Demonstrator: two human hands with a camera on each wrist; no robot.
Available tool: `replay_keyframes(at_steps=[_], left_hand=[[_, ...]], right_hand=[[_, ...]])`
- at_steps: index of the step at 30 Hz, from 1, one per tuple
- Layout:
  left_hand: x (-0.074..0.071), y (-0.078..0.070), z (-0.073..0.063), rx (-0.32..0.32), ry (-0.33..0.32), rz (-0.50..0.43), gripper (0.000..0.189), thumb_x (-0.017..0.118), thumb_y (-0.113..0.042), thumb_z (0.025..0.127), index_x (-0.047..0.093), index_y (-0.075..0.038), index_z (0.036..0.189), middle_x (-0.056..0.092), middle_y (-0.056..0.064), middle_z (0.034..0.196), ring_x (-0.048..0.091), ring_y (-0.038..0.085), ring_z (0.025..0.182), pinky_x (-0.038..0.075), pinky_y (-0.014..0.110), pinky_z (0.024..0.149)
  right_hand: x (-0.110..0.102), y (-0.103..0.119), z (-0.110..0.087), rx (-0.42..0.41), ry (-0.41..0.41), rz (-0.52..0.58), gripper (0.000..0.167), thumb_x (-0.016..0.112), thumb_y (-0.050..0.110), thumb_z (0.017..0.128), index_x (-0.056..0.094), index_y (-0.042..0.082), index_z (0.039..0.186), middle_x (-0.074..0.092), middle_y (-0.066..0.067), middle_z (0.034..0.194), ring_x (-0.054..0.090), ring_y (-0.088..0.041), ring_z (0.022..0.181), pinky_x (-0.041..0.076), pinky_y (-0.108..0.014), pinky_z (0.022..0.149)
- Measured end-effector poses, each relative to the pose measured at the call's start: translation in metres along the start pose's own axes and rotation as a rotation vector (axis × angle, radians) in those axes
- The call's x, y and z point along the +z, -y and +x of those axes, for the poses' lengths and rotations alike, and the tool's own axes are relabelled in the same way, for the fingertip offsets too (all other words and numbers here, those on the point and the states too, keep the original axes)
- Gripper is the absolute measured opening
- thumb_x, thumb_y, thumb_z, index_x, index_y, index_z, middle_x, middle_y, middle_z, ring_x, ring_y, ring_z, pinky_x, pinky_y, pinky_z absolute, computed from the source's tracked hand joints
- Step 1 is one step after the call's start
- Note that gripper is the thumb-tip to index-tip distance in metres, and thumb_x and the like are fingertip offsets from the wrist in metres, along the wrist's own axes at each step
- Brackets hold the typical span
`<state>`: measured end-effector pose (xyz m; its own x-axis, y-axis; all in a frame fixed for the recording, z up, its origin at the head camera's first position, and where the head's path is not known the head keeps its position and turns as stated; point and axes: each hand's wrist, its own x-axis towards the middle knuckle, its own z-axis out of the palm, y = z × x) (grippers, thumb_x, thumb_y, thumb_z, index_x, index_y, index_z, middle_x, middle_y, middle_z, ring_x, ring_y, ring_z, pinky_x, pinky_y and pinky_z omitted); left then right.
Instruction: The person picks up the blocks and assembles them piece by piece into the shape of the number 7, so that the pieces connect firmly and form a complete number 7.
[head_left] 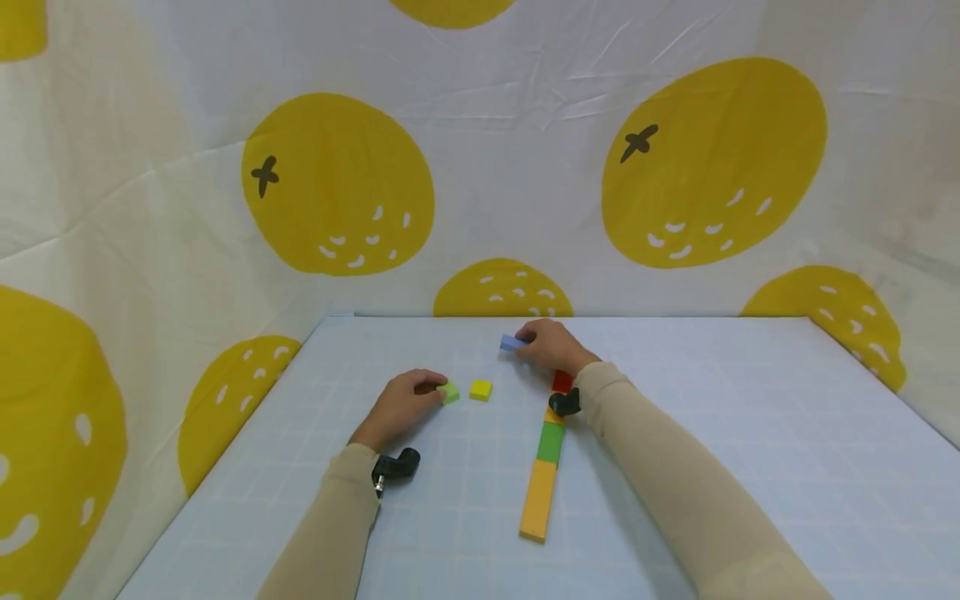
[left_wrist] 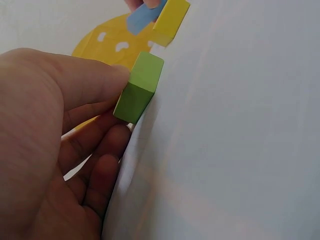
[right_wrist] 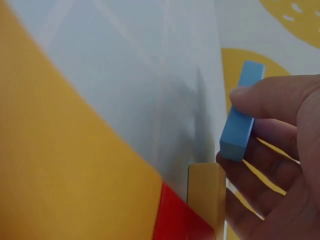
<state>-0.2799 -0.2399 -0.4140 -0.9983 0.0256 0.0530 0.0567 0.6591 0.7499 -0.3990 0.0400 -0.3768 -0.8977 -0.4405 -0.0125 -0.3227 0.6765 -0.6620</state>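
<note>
My right hand (head_left: pixel 550 344) holds a blue block (right_wrist: pixel 243 111) between thumb and fingers, near the far edge of the table. In the right wrist view the block tilts, and an orange block (right_wrist: pixel 206 192) stands just below it. To the left, my left hand (head_left: pixel 402 406) pinches a light green block (left_wrist: pixel 141 85) with the thumb on one side and fingers behind. A small yellow block (head_left: pixel 481 390) lies between the two hands. The row under my right wrist includes a red block (head_left: pixel 562 382), a green block (head_left: pixel 551 442) and a long orange block (head_left: pixel 537 502).
The row of blocks runs from the table's middle toward its far side. A pale checked cover (head_left: pixel 450 517) lies over the table. Behind and at the sides hangs a white sheet (head_left: pixel 517 183) printed with large yellow fruit. Each wrist wears a small black camera.
</note>
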Motion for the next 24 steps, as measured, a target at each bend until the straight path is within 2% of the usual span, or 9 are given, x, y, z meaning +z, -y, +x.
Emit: replay_keyframes(at_steps=[4, 11, 24], left_hand=[[0.0001, -0.002, 0.0004, -0.001, -0.005, 0.0, 0.025, 0.07, -0.024, 0.095, 0.07, -0.021, 0.119, 0.066, -0.001, 0.117, 0.059, 0.019, 0.108, 0.047, 0.043, 0.098], [0.0006, -0.0057, 0.0001, -0.005, -0.009, -0.001, 0.025, 0.07, -0.024, 0.095, 0.07, -0.02, 0.12, 0.065, 0.0, 0.118, 0.059, 0.02, 0.108, 0.047, 0.043, 0.098], [0.0026, 0.0003, -0.0003, -0.005, -0.023, -0.004, 0.024, 0.07, -0.023, 0.095, 0.071, -0.021, 0.119, 0.066, -0.001, 0.118, 0.059, 0.019, 0.108, 0.047, 0.043, 0.098]], right_hand=[[-0.0018, -0.002, 0.0004, 0.009, 0.007, -0.001, 0.037, 0.071, 0.025, 0.093, 0.066, 0.008, 0.126, 0.064, -0.007, 0.122, 0.057, -0.025, 0.101, 0.052, -0.037, 0.091], [-0.0024, -0.0052, -0.0005, 0.001, 0.005, -0.047, 0.037, 0.072, 0.023, 0.092, 0.067, 0.008, 0.126, 0.065, -0.008, 0.122, 0.058, -0.024, 0.103, 0.049, -0.039, 0.096], [-0.0011, -0.0038, -0.0036, -0.005, 0.035, -0.088, 0.034, 0.075, 0.019, 0.089, 0.07, 0.007, 0.12, 0.068, -0.007, 0.116, 0.058, -0.023, 0.098, 0.049, -0.039, 0.094]])
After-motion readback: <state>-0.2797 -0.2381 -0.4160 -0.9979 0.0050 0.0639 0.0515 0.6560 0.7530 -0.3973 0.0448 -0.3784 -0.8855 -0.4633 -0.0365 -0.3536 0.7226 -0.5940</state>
